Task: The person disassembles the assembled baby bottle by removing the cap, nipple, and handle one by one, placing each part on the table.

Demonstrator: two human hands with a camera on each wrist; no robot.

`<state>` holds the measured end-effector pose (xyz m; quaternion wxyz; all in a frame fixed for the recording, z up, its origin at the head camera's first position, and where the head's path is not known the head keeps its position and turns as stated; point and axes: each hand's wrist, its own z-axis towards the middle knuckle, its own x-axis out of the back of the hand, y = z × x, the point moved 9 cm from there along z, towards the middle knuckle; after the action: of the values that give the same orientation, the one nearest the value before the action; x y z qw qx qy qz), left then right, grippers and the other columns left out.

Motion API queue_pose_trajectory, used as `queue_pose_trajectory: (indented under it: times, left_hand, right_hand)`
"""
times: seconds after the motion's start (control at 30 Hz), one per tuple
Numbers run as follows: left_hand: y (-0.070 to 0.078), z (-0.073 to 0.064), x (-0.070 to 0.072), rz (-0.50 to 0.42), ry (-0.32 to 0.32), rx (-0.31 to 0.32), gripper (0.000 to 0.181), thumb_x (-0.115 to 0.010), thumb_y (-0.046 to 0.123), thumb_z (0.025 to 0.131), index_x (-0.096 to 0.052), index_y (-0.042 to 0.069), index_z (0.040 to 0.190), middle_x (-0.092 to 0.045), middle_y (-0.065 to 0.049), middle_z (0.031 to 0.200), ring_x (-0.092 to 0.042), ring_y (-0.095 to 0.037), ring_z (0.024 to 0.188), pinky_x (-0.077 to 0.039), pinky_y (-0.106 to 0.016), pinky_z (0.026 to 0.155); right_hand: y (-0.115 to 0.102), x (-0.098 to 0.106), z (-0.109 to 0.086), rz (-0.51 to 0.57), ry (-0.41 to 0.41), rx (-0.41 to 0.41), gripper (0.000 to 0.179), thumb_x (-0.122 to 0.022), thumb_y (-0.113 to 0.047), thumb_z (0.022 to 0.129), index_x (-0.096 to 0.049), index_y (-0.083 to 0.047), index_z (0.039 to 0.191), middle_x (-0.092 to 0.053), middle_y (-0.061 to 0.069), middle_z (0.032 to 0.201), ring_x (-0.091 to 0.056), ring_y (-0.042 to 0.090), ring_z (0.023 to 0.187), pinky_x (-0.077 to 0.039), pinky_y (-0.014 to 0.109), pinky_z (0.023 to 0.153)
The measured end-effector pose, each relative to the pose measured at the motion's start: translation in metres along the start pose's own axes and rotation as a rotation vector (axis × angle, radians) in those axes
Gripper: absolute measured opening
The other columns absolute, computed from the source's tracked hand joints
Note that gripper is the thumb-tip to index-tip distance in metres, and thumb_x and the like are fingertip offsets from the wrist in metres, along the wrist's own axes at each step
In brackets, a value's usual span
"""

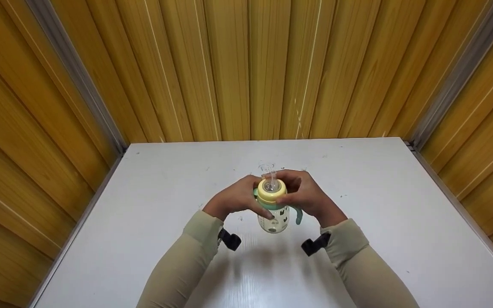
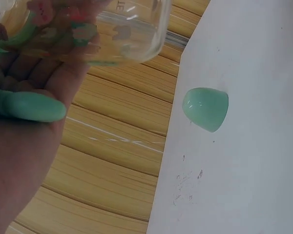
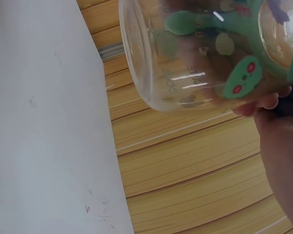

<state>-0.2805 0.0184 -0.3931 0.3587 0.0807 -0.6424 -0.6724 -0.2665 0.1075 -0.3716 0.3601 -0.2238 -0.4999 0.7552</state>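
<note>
Ideally, the bottle (image 1: 274,223) gripped by the left hand (image 1: 239,198) is steadied while its collar (image 1: 268,197), pinched by the right hand (image 1: 310,196), is turned.

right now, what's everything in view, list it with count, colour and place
table: 1, white, lower half of head view
baby bottle: 1, clear, held up off the table
collar: 1, yellow, round the bottle's top
teat: 1, clear, above the collar
handles: 2, green, bottle's sides
dome cap: 1, green, on the table
walls: 3, yellow-brown, behind and beside table
corner posts: 2, grey, back corners
sleeves: 2, beige, bottom of head view
wrist devices: 2, black, by the sleeve ends
left hand: 1, bare, gripping bottle
right hand: 1, bare, gripping bottle
</note>
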Motion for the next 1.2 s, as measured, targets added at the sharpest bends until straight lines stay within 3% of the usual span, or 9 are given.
queue_pose_trajectory:
  times: [0.2, 0.37, 0.47, 0.6, 0.77, 0.93, 1.2]
  left_hand:
    - [0.000, 0.000, 0.005, 0.082, 0.067, 0.041, 0.063, -0.091, 0.021, 0.062, -0.063, 0.018, 0.119, -0.068, 0.001, 0.112, -0.062, -0.015, 0.099, -0.053, -0.030, 0.088]
    - [-0.005, -0.002, 0.012, 0.087, 0.138, 0.061, 0.059, -0.090, 0.023, 0.064, -0.065, 0.023, 0.117, -0.068, 0.003, 0.111, -0.063, -0.017, 0.099, -0.053, -0.033, 0.087]
    - [-0.007, -0.005, 0.017, 0.107, 0.196, 0.077, 0.059, -0.090, 0.027, 0.064, -0.065, 0.026, 0.118, -0.068, 0.005, 0.111, -0.063, -0.017, 0.100, -0.053, -0.034, 0.088]
    - [-0.007, -0.008, 0.023, 0.145, 0.281, 0.103, 0.061, -0.090, 0.033, 0.064, -0.063, 0.029, 0.119, -0.067, 0.009, 0.111, -0.062, -0.015, 0.101, -0.053, -0.035, 0.089]
    - [-0.004, -0.008, 0.027, 0.177, 0.373, 0.108, 0.061, -0.088, 0.036, 0.066, -0.063, 0.028, 0.121, -0.067, 0.012, 0.111, -0.062, -0.012, 0.101, -0.053, -0.035, 0.088]
    - [-0.004, -0.009, 0.030, 0.214, 0.457, 0.121, 0.065, -0.085, 0.045, 0.067, -0.061, 0.026, 0.125, -0.066, 0.013, 0.113, -0.063, -0.009, 0.102, -0.053, -0.034, 0.088]
    - [-0.006, -0.011, 0.031, 0.208, 0.505, 0.131, 0.065, -0.086, 0.040, 0.068, -0.062, 0.022, 0.126, -0.067, 0.008, 0.116, -0.063, -0.012, 0.105, -0.054, -0.036, 0.088]
  right_hand:
    - [-0.001, 0.003, -0.002, -0.094, 0.014, -0.045, 0.056, -0.078, -0.015, 0.079, -0.057, 0.000, 0.129, -0.063, 0.006, 0.129, -0.061, 0.020, 0.114, -0.050, 0.029, 0.096]
    - [-0.002, 0.010, -0.003, -0.227, 0.108, -0.080, 0.054, -0.075, -0.009, 0.081, -0.056, -0.004, 0.131, -0.061, 0.007, 0.132, -0.057, 0.022, 0.121, -0.047, 0.031, 0.100]
    - [-0.001, 0.014, -0.004, -0.284, 0.179, -0.109, 0.055, -0.076, -0.009, 0.081, -0.056, -0.010, 0.133, -0.058, 0.006, 0.133, -0.055, 0.024, 0.122, -0.047, 0.038, 0.100]
    - [0.001, 0.017, -0.006, -0.342, 0.280, -0.144, 0.059, -0.079, -0.016, 0.080, -0.056, -0.017, 0.134, -0.057, 0.003, 0.135, -0.054, 0.023, 0.125, -0.045, 0.043, 0.102]
    - [0.003, 0.018, -0.008, -0.416, 0.398, -0.158, 0.067, -0.083, -0.029, 0.076, -0.055, -0.021, 0.135, -0.059, -0.001, 0.133, -0.055, 0.018, 0.123, -0.045, 0.034, 0.103]
    - [0.004, 0.018, -0.012, -0.522, 0.506, -0.155, 0.073, -0.083, -0.044, 0.072, -0.054, -0.026, 0.136, -0.058, -0.005, 0.133, -0.056, 0.016, 0.120, -0.044, 0.046, 0.103]
    - [0.001, 0.015, -0.014, -0.644, 0.616, -0.099, 0.077, -0.082, -0.049, 0.071, -0.055, -0.018, 0.136, -0.059, 0.000, 0.133, -0.056, 0.018, 0.117, -0.044, 0.047, 0.101]
